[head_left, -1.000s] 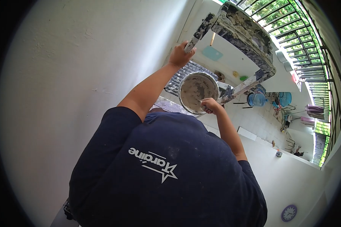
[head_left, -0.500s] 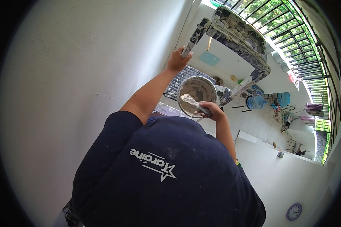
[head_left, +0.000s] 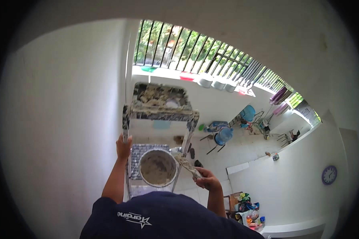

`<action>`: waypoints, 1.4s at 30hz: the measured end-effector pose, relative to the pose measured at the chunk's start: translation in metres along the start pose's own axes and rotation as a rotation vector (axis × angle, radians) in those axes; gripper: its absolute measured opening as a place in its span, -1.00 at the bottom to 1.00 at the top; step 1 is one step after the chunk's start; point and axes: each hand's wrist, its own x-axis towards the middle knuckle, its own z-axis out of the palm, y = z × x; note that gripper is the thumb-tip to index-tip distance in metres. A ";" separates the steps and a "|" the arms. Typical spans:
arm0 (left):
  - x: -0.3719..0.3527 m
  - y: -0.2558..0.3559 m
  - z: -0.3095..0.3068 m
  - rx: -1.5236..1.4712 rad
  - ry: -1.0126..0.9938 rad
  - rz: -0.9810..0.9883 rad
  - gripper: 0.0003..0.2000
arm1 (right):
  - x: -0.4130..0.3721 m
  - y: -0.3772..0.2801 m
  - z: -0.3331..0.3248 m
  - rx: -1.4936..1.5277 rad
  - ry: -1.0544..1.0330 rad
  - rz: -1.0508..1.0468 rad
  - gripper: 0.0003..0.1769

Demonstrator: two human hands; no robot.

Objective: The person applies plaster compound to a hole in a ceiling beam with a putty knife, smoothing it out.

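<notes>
My left hand (head_left: 124,146) is closed around the left rail of a stepladder (head_left: 159,115) smeared with plaster. In my right hand (head_left: 208,180) is a short, plaster-caked trowel (head_left: 188,165), its exact shape hidden by the coating. The trowel's head points up and left, beside the right rim of a round bucket (head_left: 174,181). Greyish plaster (head_left: 157,167) coats the inside of the bucket, which sits low between the ladder rails, in front of my body. Dried plaster lumps cover the ladder's top platform (head_left: 159,95).
A white wall (head_left: 68,119) runs close along my left. Below, to the right, are a blue water jug (head_left: 224,135) and a cluttered table (head_left: 247,211). Metal pots (head_left: 205,81) line a ledge under the barred window (head_left: 195,47). A clock (head_left: 329,175) hangs at right.
My view has swung up and level with the ladder. My right hand has moved the trowel from over the bucket's opening to its right side. My left hand still holds the rail.
</notes>
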 end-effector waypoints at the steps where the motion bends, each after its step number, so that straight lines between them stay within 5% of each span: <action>1: 0.000 -0.006 -0.003 -0.023 -0.063 -0.087 -0.74 | -0.003 -0.003 0.004 0.069 -0.024 -0.096 -0.22; 9: 0.000 0.007 -0.004 -0.106 -0.050 -0.069 -0.78 | -0.013 -0.055 0.055 0.209 -0.092 -0.554 -0.18; 16: -0.001 -0.012 -0.003 -0.160 -0.084 -0.139 -0.80 | -0.043 -0.176 0.105 -0.456 0.812 -1.264 -0.38; 20: -0.002 -0.022 0.002 -0.137 -0.074 -0.107 -0.80 | -0.041 -0.271 0.106 -0.707 1.140 -1.515 -0.57; 24: -0.001 -0.013 -0.002 -0.116 -0.064 -0.080 -0.82 | -0.018 -0.364 0.094 -1.420 1.468 -1.835 -0.55; 27: 0.000 0.007 -0.001 -0.067 0.010 0.033 -0.81 | -0.006 -0.397 0.110 -1.368 1.496 -1.683 -0.54; 36: 0.001 0.001 -0.005 -0.076 -0.045 -0.035 -0.83 | 0.025 -0.428 0.118 -1.541 1.491 -1.918 -0.60; 42: 0.001 0.011 0.000 -0.109 -0.008 0.005 -0.82 | 0.020 -0.428 0.119 -1.662 1.514 -1.813 -0.61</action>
